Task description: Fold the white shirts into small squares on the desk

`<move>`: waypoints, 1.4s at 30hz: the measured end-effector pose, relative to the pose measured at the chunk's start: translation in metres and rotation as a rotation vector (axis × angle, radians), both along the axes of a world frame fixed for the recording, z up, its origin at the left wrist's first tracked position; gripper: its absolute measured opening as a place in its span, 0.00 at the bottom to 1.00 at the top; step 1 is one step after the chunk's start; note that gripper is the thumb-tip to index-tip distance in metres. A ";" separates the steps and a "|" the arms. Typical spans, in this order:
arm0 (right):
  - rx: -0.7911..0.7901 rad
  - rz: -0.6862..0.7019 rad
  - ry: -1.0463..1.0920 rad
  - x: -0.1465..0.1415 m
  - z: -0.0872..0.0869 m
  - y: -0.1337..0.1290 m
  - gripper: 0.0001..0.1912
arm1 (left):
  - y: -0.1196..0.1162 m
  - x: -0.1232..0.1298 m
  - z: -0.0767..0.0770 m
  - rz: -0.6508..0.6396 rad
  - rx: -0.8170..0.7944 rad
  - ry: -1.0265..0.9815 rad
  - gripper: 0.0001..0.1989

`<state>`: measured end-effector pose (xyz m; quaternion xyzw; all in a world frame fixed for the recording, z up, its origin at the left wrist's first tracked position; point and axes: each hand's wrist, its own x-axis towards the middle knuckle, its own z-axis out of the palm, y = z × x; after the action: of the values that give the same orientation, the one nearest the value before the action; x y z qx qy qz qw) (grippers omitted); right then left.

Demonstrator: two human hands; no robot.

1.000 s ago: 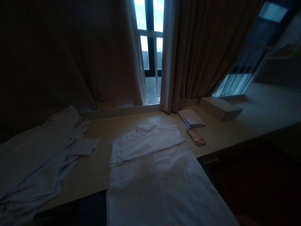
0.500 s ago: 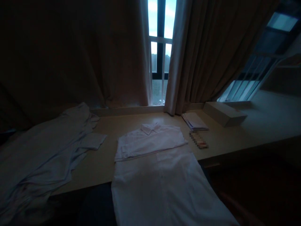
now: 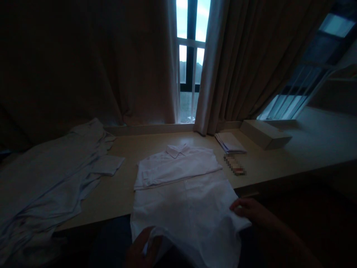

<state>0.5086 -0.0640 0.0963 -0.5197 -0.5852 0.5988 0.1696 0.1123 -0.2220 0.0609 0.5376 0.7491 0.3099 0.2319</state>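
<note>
A white long-sleeved shirt (image 3: 178, 197) lies front up with its collar on the desk and its lower part hanging over the front edge. Both sleeves are laid across the chest. At the bottom, my left hand (image 3: 143, 247) pinches the lower left part of the shirt, its fingers dark and partly covered by cloth. My right hand (image 3: 245, 208) grips the right side edge of the shirt just off the desk's front. Between the two hands the lifted hem sags in a curve.
A heap of white shirts (image 3: 61, 167) covers the left of the desk (image 3: 122, 145). Folded white cloth (image 3: 230, 143) lies at the back right, with a pixelated item (image 3: 235, 165) before it. A pale box (image 3: 266, 134) stands farther right. Curtains (image 3: 145, 74) hang behind.
Both hands have come into view holding the lower shirt, where only a dim right arm showed before. The hem has been raised and drawn up. The desk items stay put.
</note>
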 end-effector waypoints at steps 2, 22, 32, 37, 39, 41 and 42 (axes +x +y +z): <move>-0.005 -0.044 0.081 -0.022 -0.004 0.029 0.21 | 0.035 -0.008 0.003 0.094 -0.014 -0.080 0.22; 0.206 -0.078 0.272 -0.101 -0.091 0.141 0.32 | 0.159 -0.091 -0.050 0.178 -0.026 0.135 0.19; 0.406 -0.178 -0.076 -0.116 -0.070 0.135 0.14 | 0.160 -0.084 -0.056 0.190 -0.072 0.256 0.23; 0.446 -0.275 -0.124 -0.126 -0.081 0.139 0.10 | 0.159 -0.085 -0.056 0.168 -0.083 0.258 0.24; 0.443 -0.304 -0.135 -0.128 -0.083 0.143 0.09 | 0.160 -0.086 -0.058 0.159 -0.086 0.241 0.26; 0.429 -0.315 -0.134 -0.130 -0.083 0.146 0.08 | 0.160 -0.088 -0.060 0.160 -0.095 0.213 0.28; 0.421 -0.317 -0.129 -0.130 -0.083 0.146 0.08 | 0.160 -0.088 -0.061 0.165 -0.098 0.198 0.29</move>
<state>0.3784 0.0824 0.0136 -0.5953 -0.6178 0.3953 0.3280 0.0240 -0.0617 0.0001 0.4902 0.8243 0.2362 0.1564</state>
